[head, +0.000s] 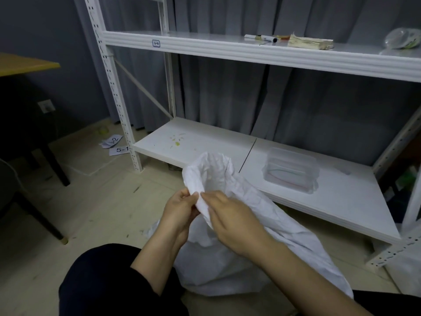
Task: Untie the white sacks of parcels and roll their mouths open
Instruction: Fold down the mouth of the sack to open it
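On the pale plank floor (102, 213) of a dim room, as the head camera sees it, a white metal rack (114, 87) stands against a grey curtain (227, 99), with a dark blue-grey wall (45, 30) to its left. A wall socket (46, 106) sits low on that wall. At the left edge is a yellow-topped surface (22, 63) on dark legs. Paper slips (117, 145) with printed numbers lie on the floor beside the rack's front post.

The rack's upper shelf (205, 39) carries marker pens (260, 38), a worn stack of paper (309, 43) and a clear plastic bag (403, 38). The lower shelf (200, 142) has yellowish stains near its left end and a clear plastic container (291, 169) further right.

A white sack (227, 265), crumpled and soft, lies on the floor just in front of the lower shelf, beside the person's dark-trousered knee (102, 281). Its body slumps low and wide, while its neck rises toward the shelf. The mouth (211, 172) gapes open, and what lies inside cannot be seen.

Both hands meet at the near rim of the mouth. The left hand (180, 208) has its fingers curled and pinches the fabric edge. The right hand (232, 222), touching the left at the fingertips, grips the same edge between thumb and fingers.
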